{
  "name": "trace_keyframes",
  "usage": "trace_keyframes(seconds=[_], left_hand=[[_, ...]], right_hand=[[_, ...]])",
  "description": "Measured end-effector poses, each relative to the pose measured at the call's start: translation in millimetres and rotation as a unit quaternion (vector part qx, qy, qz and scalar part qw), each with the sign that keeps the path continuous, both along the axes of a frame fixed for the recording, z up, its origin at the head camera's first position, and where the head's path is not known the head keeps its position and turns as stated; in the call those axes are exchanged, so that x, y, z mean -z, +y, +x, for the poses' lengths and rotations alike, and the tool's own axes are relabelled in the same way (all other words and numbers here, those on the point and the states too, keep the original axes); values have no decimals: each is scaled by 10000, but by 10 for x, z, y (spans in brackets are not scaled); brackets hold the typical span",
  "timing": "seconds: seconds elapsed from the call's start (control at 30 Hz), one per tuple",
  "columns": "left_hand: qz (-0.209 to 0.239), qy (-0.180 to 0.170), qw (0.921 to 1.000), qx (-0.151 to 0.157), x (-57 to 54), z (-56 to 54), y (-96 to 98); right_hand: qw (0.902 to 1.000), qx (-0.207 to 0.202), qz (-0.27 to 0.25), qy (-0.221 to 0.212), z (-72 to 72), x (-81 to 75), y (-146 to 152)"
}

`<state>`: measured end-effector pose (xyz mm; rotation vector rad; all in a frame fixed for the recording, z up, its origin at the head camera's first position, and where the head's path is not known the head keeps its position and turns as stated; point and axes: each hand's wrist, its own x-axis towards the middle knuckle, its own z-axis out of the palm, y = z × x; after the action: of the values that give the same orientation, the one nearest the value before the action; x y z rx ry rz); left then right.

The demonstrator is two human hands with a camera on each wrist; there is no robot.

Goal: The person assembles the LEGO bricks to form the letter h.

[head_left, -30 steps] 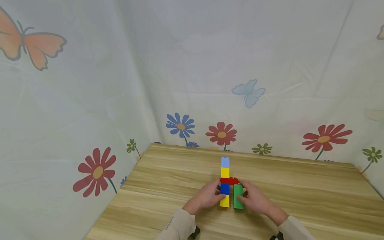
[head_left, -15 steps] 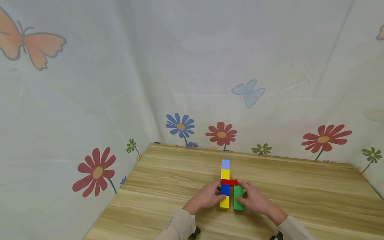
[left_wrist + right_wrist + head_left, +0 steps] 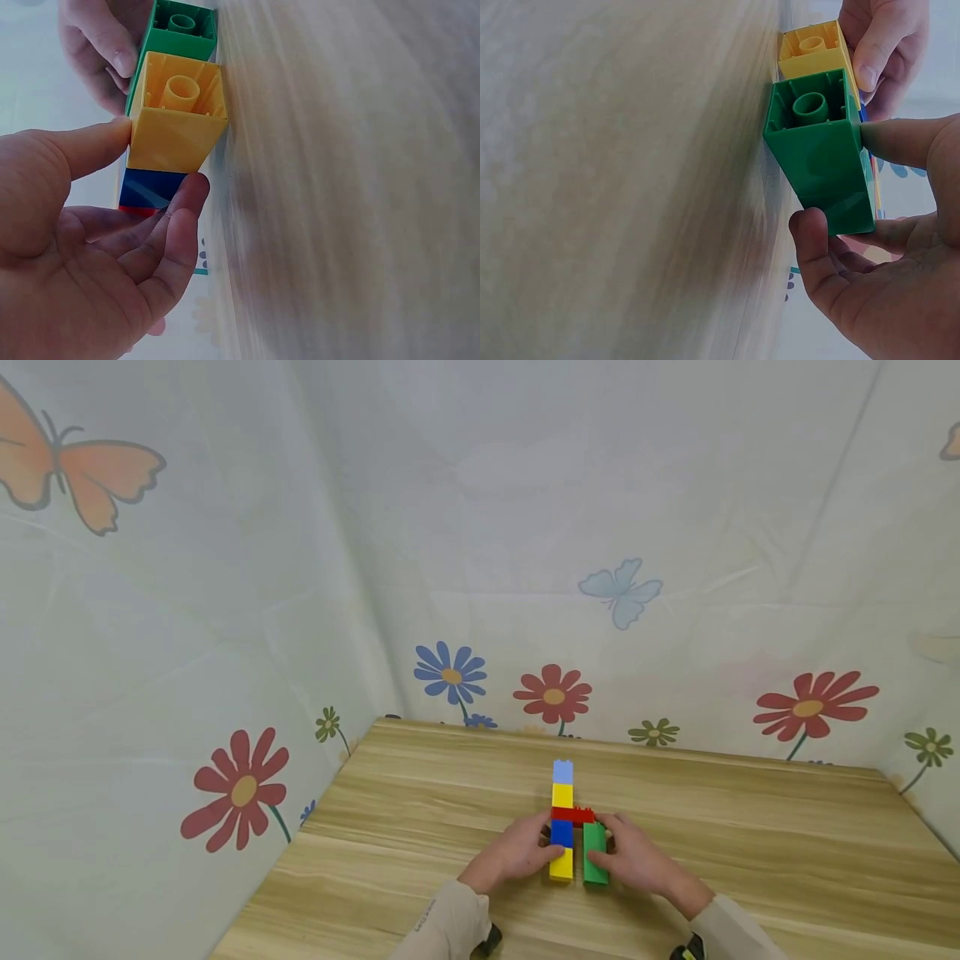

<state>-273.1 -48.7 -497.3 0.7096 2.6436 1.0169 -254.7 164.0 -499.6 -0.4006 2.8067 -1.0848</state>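
A joined build of toy building bricks lies along the wooden table, open undersides facing me. Its left column runs from a light blue brick (image 3: 563, 772) through an upper yellow brick (image 3: 562, 795), a red brick (image 3: 579, 816) and a dark blue brick (image 3: 562, 834) to a lower yellow brick (image 3: 174, 139). The red brick reaches right to the green bricks (image 3: 825, 172). My left hand (image 3: 517, 853) grips the left column at the dark blue and lower yellow bricks, thumb on yellow. My right hand (image 3: 639, 857) pinches the green column between thumb and fingers.
The wooden tabletop (image 3: 450, 777) extends around the build. Behind it hangs a pale curtain (image 3: 480, 527) printed with flowers and butterflies, which also covers the left side. Dark wrist straps (image 3: 487, 939) show at the sleeves.
The far end of the build has shifted slightly toward me, mostly in the first half second. Both hands keep their grip in nearly the same place.
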Motion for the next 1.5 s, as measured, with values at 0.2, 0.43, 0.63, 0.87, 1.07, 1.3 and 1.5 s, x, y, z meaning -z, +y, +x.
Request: trace_keyframes(seconds=[0.2, 0.43, 0.63, 0.87, 1.07, 1.3, 1.5], left_hand=[[15, -103, 9999, 13, -10, -4, 4], [-56, -11, 10000, 27, -4, -13, 16], [53, 0, 9999, 144, 20, -43, 23], [48, -41, 9997, 232, 31, -53, 24], [25, -37, 9998, 180, 47, -52, 29], [7, 22, 9996, 265, 32, -51, 10], [39, -61, 9997, 233, 15, -41, 12]], right_hand=[[10000, -14, -39, -33, -13, 22, 14], [9998, -69, -209, -32, -26, 43, 37], [9994, -205, -291, -47, -25, 43, 48], [9994, -188, -251, -122, -36, 41, 45], [9992, -313, -251, 9, -42, 56, 47], [9987, -495, -142, 54, -54, 62, 64], [9981, -595, -181, 13, -58, 66, 60]])
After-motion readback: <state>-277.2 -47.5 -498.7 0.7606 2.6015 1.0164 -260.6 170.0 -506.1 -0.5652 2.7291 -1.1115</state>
